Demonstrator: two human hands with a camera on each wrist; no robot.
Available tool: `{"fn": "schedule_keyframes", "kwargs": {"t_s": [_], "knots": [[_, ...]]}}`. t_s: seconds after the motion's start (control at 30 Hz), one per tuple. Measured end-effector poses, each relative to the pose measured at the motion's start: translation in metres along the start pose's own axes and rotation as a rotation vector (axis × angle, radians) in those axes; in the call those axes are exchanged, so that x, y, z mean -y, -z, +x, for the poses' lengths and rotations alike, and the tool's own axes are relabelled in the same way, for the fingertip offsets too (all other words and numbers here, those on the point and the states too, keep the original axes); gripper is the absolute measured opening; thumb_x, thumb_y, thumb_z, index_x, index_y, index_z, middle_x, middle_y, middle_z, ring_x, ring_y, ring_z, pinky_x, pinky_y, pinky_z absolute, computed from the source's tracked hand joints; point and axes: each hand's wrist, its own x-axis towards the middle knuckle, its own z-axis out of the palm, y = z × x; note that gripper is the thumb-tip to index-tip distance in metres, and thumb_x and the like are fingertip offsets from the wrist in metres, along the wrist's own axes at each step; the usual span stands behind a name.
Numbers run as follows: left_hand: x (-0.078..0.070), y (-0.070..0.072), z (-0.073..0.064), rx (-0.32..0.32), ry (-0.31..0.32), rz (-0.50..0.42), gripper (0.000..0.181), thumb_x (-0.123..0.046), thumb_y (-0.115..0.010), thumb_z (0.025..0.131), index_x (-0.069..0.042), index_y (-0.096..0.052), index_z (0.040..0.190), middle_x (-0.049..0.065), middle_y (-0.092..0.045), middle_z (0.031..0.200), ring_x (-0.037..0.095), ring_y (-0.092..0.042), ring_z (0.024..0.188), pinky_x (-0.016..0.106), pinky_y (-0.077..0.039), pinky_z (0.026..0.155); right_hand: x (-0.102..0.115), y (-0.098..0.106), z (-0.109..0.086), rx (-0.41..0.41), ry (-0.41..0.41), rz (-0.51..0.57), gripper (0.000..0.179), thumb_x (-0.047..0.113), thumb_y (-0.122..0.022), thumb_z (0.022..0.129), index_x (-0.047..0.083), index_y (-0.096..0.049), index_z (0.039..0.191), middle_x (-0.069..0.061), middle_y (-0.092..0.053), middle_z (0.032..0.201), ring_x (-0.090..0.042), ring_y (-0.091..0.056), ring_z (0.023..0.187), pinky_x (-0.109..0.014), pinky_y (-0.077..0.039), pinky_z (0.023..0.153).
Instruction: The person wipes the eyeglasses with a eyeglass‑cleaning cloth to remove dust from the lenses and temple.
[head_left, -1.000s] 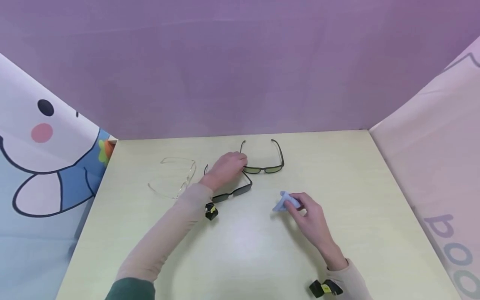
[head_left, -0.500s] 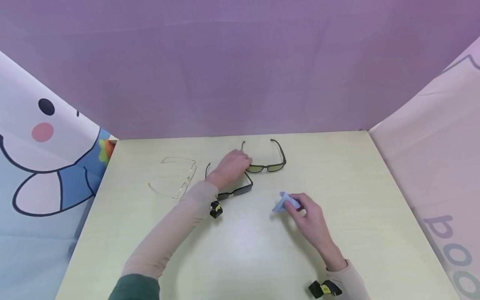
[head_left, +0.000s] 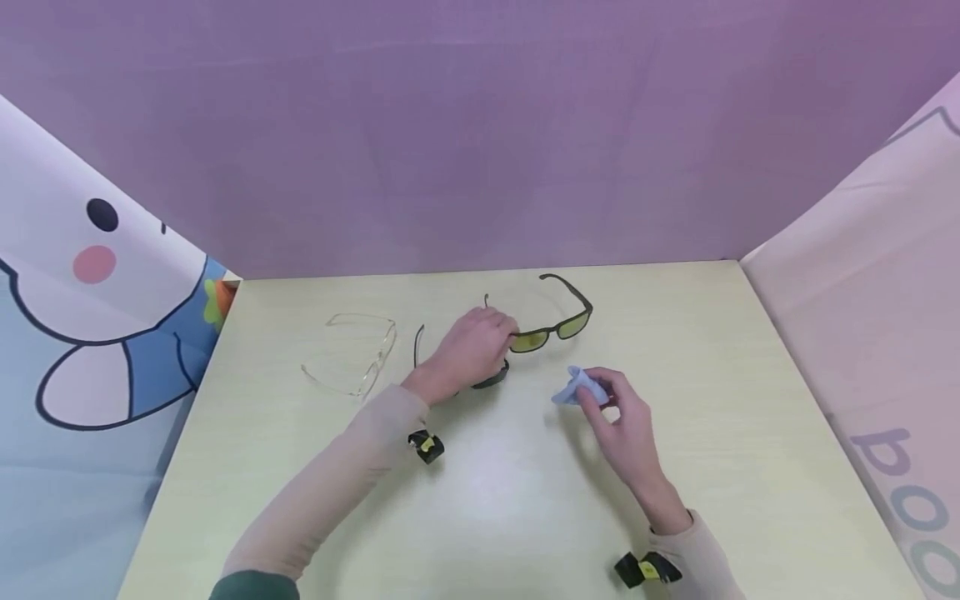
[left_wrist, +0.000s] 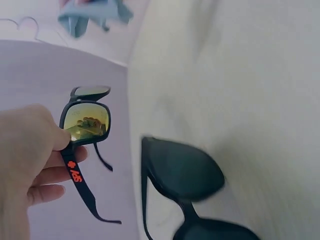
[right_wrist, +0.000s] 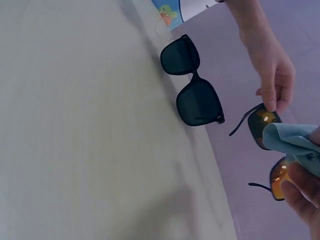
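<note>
My left hand [head_left: 474,348] pinches one hinge corner of black-framed sunglasses [head_left: 558,330] with yellowish mirrored lenses. In the left wrist view the thumb presses by the lens edge, and orange lettering shows on the sunglasses' temple [left_wrist: 80,182]. My right hand [head_left: 622,425] holds a crumpled light blue cloth [head_left: 576,386] between thumb and fingers, just below and right of these sunglasses. A second pair, black sunglasses with dark lenses [right_wrist: 192,82], lies on the table under my left forearm, partly hidden in the head view.
Thin clear-framed glasses [head_left: 375,362] lie left of my left hand with temples spread. The pale table [head_left: 480,517] ends at a purple backdrop [head_left: 480,150]; printed cloth panels [head_left: 97,350] stand at both sides.
My left hand has taken the yellow-lensed sunglasses up by a corner; they have shifted right and tilted. My right hand with the cloth has moved slightly up and toward them.
</note>
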Motion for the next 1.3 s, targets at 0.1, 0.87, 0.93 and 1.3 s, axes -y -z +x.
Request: {"fn": "schedule_keyframes", "kwargs": {"t_s": [0.1, 0.87, 0.93, 1.3], "knots": [[-0.011, 0.011, -0.006, -0.036, 0.021, -0.08, 0.014, -0.016, -0.062, 0.102, -0.009, -0.072, 0.109, 0.003, -0.075, 0.104, 0.02, -0.069, 0.1, 0.033, -0.057, 0.09, 0.005, -0.003, 0.005, -0.066, 0.05, 0.021, 0.03, -0.011, -0.072, 0.088, -0.004, -0.066, 0.116, -0.014, -0.071, 0.096, -0.002, -0.057, 0.082, -0.009, -0.049, 0.067], [-0.059, 0.041, -0.055, -0.367, 0.013, -0.311, 0.007, -0.003, -0.066, 0.097, -0.002, -0.069, 0.102, 0.006, -0.071, 0.095, 0.021, -0.066, 0.09, 0.031, -0.059, 0.082, 0.044, -0.017, 0.034, -0.147, 0.333, 0.098, 0.025, -0.011, -0.076, 0.081, 0.0, -0.072, 0.103, -0.012, -0.07, 0.09, -0.015, -0.06, 0.079, -0.013, -0.05, 0.073], [-0.06, 0.041, -0.057, -0.37, 0.012, -0.316, 0.007, -0.003, -0.066, 0.097, -0.002, -0.069, 0.103, 0.006, -0.071, 0.096, 0.021, -0.066, 0.092, 0.031, -0.06, 0.081, 0.045, -0.019, 0.036, -0.155, 0.349, 0.087, 0.024, -0.011, -0.076, 0.08, 0.0, -0.072, 0.102, -0.012, -0.07, 0.09, -0.016, -0.06, 0.078, -0.013, -0.05, 0.072], [-0.066, 0.044, -0.061, -0.369, 0.024, -0.344, 0.007, -0.002, -0.066, 0.097, -0.001, -0.069, 0.104, 0.008, -0.071, 0.096, 0.022, -0.067, 0.092, 0.03, -0.061, 0.08, 0.049, -0.03, 0.032, -0.119, 0.511, 0.036, 0.016, 0.012, -0.067, 0.096, -0.003, -0.071, 0.1, -0.011, -0.068, 0.086, -0.021, -0.062, 0.074, -0.015, -0.056, 0.072]]}}
